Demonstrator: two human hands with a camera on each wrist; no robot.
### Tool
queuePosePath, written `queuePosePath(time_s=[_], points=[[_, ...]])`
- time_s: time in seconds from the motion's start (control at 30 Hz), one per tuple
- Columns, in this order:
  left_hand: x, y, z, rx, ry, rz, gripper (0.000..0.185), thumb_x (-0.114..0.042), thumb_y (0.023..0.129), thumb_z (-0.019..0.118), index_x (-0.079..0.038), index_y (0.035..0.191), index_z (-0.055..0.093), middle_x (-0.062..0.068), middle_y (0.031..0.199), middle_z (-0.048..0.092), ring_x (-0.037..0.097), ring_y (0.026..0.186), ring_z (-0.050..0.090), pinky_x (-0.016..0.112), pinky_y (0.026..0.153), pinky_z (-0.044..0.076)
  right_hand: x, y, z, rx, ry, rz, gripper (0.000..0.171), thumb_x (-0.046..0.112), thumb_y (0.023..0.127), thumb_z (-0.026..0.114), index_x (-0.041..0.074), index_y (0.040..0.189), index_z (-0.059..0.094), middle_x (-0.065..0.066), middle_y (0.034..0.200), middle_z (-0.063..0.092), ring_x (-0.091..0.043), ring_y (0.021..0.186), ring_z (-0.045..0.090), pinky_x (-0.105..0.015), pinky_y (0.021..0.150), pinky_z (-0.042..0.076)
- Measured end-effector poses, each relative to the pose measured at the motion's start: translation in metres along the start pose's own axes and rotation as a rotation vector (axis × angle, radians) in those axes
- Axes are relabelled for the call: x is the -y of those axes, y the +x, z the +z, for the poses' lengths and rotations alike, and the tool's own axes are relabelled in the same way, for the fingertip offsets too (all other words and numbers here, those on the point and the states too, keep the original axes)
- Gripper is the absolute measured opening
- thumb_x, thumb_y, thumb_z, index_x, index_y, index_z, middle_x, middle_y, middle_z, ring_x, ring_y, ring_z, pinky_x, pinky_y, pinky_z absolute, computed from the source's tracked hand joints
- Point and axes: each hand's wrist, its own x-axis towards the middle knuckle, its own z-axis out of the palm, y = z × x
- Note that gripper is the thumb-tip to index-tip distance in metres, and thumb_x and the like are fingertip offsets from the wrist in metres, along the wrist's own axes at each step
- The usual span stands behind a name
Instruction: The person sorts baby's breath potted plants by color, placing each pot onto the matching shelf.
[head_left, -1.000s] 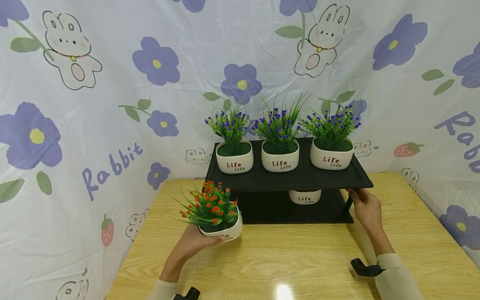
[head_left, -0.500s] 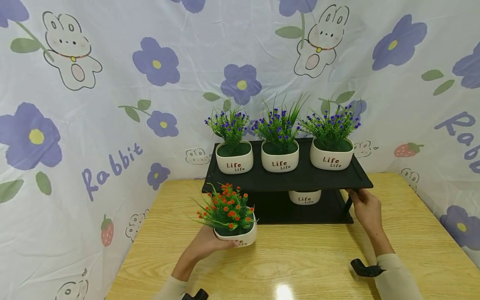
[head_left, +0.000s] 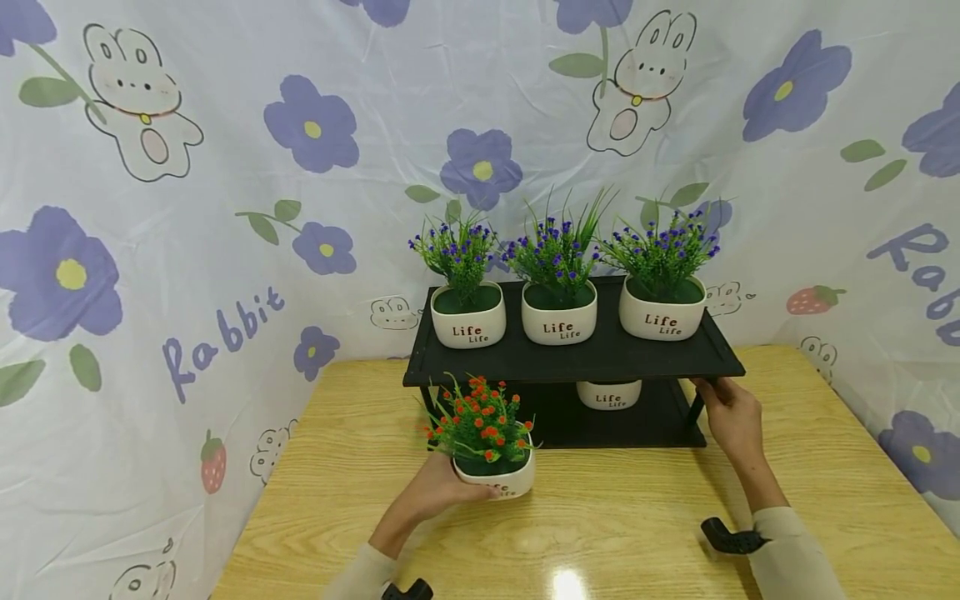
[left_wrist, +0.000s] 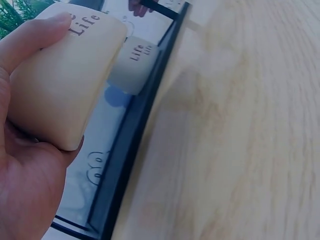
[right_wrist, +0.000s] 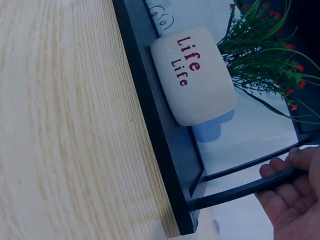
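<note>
My left hand (head_left: 459, 490) grips a white "Life" pot with red flowers (head_left: 497, 482) low over the table, just in front of the left half of the black two-tier shelf (head_left: 577, 357). In the left wrist view my thumb and palm wrap round this pot (left_wrist: 60, 85). My right hand (head_left: 716, 396) holds the thin black leg (right_wrist: 245, 189) at the shelf's right end. A second red-flowered pot (right_wrist: 195, 75) stands on the lower tier, half hidden in the head view (head_left: 609, 393).
Three white pots with purple flowers (head_left: 559, 321) stand in a row on the top tier. The wooden table (head_left: 615, 533) stretches in front of the shelf. A floral cloth backdrop (head_left: 225, 167) closes in the back and both sides.
My left hand has carried the red-flowered pot to the right and closer to the shelf front. The right hand has stayed on the shelf leg.
</note>
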Motion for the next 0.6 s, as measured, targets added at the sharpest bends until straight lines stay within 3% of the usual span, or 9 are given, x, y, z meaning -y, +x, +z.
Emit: queuePosePath(time_s=[0.1,0.27,0.4,0.6], points=[[0.005,0.004,0.003,0.0,-0.023,0.012,0.102,-0.016,0.076,0.098,-0.022,0.161,0.043,0.008,0.151,0.063,0.022,0.134,0.064,0.028,0.111,0.05,0.0,0.0,0.0,-0.002,0.009,-0.004,0.037,0.024,0.112,0.057,-0.003,0.132,0.072,-0.029,0.124,0.074,0.031,0.088,0.044,0.002,0.074,0.039],[0.015,0.007,0.007,-0.033,-0.016,-0.044,0.101,-0.018,0.075,0.099,-0.024,0.16,0.045,0.006,0.15,0.063,0.023,0.132,0.065,0.026,0.108,0.051,-0.001,0.0,0.001,-0.003,0.023,-0.017,0.037,0.023,0.112,0.057,-0.004,0.132,0.072,-0.03,0.124,0.074,0.031,0.089,0.045,0.003,0.075,0.04],[0.021,0.012,0.008,-0.052,-0.046,-0.045,0.111,-0.016,0.075,0.099,-0.029,0.165,0.037,0.004,0.157,0.057,0.025,0.137,0.061,0.026,0.111,0.049,-0.001,0.0,0.001,-0.001,0.03,-0.02,0.037,0.023,0.112,0.057,-0.003,0.135,0.071,-0.029,0.126,0.073,0.031,0.09,0.045,0.003,0.076,0.04],[0.029,0.015,0.01,-0.089,-0.1,-0.095,0.11,-0.017,0.076,0.099,-0.017,0.164,0.033,0.013,0.152,0.058,0.028,0.132,0.064,0.028,0.103,0.054,-0.003,0.001,0.001,0.014,0.024,-0.004,0.039,0.025,0.113,0.055,-0.001,0.138,0.069,-0.027,0.131,0.072,0.031,0.093,0.044,0.002,0.078,0.04]])
